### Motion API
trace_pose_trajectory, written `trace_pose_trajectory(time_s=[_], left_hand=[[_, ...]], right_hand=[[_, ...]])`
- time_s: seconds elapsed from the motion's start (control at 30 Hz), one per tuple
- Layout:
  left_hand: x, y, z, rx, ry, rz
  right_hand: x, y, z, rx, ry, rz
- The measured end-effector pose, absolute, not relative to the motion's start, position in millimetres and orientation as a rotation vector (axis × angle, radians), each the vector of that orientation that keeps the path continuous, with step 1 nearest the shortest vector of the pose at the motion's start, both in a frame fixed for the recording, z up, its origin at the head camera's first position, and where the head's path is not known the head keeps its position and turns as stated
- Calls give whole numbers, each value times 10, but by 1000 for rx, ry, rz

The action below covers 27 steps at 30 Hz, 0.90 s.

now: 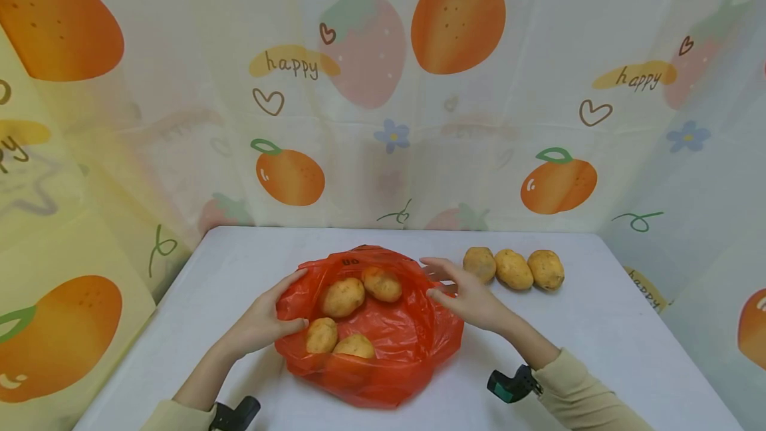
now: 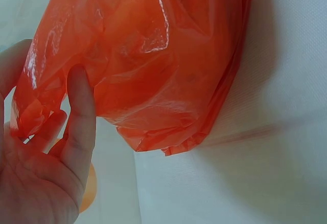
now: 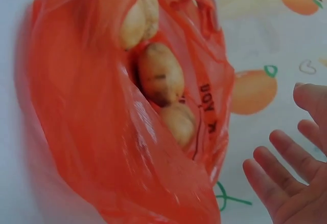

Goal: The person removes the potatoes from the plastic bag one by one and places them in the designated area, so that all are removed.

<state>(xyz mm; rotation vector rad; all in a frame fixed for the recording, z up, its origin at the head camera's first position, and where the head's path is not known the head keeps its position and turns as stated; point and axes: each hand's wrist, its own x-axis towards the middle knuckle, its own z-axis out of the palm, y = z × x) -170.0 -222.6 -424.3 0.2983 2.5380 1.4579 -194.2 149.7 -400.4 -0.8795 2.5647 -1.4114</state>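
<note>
A red plastic bag (image 1: 407,344) stands with its mouth open on the white table, several potatoes (image 1: 344,297) inside it. My left hand (image 1: 263,318) holds the bag's left rim, thumb over the edge and fingers along the outside. In the left wrist view, the fingers (image 2: 80,111) lie against the thin red film. My right hand (image 1: 469,294) is beside the bag's right rim with its fingers spread. Seen from the right wrist, this hand (image 3: 294,183) is apart from the bag and holds nothing.
Three potatoes (image 1: 513,270) lie in a row at the back right of the white table (image 1: 239,251). A fruit-printed cloth (image 1: 467,171) hangs behind the table and along both sides. Dark devices, such as the one on the right wrist (image 1: 511,384), are strapped to both wrists.
</note>
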Motion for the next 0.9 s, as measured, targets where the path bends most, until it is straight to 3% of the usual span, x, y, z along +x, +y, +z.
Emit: trace_pose_trajectory(time_s=[0.9], left_hand=[[-1689, -2209, -4240, 315, 2542, 1445]], right_hand=[[-1806, 1011, -4249, -962, 2396, -1216]])
